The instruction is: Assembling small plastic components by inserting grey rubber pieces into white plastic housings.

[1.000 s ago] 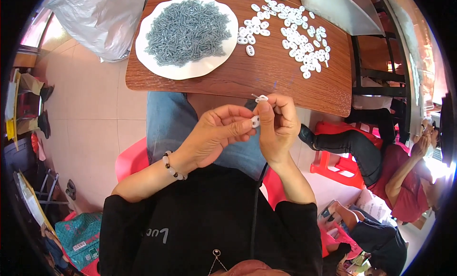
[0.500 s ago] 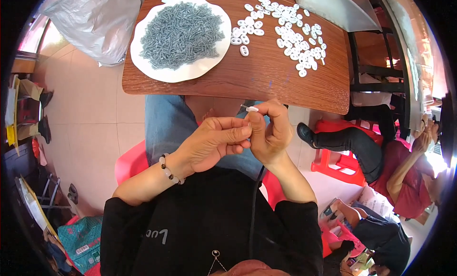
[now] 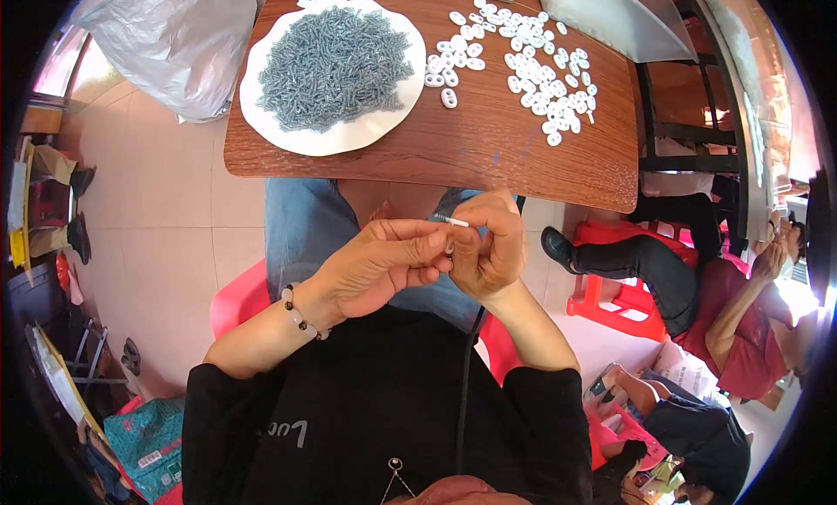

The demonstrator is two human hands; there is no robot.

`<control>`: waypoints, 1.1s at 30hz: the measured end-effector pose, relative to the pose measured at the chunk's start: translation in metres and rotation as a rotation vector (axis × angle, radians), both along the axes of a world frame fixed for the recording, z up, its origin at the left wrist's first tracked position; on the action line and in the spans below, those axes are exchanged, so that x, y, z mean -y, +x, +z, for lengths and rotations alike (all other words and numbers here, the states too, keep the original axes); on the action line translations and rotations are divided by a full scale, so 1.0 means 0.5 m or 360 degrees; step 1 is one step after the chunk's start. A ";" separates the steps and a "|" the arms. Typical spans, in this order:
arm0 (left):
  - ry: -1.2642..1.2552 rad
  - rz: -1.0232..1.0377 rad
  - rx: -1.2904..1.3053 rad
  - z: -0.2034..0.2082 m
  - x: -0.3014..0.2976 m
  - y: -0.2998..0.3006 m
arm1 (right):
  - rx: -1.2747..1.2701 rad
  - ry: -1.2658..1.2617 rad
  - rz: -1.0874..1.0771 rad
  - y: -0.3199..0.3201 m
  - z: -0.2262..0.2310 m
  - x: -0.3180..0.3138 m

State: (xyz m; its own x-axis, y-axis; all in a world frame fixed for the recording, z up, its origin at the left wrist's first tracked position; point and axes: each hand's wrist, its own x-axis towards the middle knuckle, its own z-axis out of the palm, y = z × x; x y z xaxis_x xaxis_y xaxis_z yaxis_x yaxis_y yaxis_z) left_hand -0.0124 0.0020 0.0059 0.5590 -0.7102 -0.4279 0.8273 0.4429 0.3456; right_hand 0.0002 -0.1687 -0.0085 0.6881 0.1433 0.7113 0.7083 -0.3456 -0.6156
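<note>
A slim white piece (image 3: 458,222) is pinched between thumb and forefinger of the right hand (image 3: 488,257), and a small spring (image 3: 440,216) projects from its left end. A second pale piece (image 3: 450,246), mostly covered, appears to be gripped at the closed fingertips of the left hand (image 3: 384,265), just below. One spring is judged to be joined to one piece; whether it is fully seated cannot be told. Pairing with the second piece is judged incomplete. On the table (image 3: 567,169), grey springs (image 3: 336,65) are heaped on a scalloped white plate (image 3: 323,143), and white two-holed ovals (image 3: 449,98) are scattered to its right; much work is judged outstanding.
</note>
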 end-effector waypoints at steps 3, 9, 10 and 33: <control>-0.0007 0.0021 -0.0033 -0.003 -0.001 0.000 | 0.0032 -0.0002 0.0011 0.002 -0.003 0.000; 0.0134 -0.0024 0.0068 -0.010 -0.003 -0.001 | 0.0053 -0.0059 0.0000 0.005 -0.011 -0.003; 0.0162 -0.0041 0.0084 -0.012 -0.003 -0.001 | 0.0049 -0.0068 -0.0006 0.005 -0.011 -0.003; 0.0362 0.0378 0.0282 -0.025 -0.024 0.030 | -0.1481 0.0931 0.0361 -0.017 0.060 0.000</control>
